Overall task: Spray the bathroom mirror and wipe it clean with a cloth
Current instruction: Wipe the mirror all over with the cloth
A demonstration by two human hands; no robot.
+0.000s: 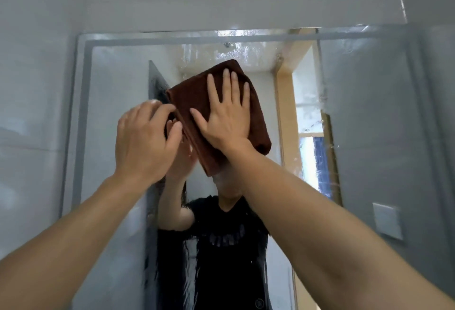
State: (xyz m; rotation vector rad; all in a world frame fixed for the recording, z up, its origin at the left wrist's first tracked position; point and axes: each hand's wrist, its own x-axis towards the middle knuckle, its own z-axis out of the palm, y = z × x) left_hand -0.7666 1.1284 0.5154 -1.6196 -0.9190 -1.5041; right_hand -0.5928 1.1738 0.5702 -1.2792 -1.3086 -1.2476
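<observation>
High on the mirror (118,112), the right hand (225,115) lies flat, fingers spread, pressing a folded brown cloth (256,122) against the glass, likely to spread pressure for wiping. Beside it, the left hand (145,137) pinches the cloth's left edge with curled fingertips, seemingly steadying the fold. Soft, plush fabric meets smooth, framed glass; spray droplets and streaks bead near the top and right side.

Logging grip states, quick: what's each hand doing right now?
Left hand: pinches the brown cloth's left edge.
Right hand: open, flat on the cloth.
</observation>
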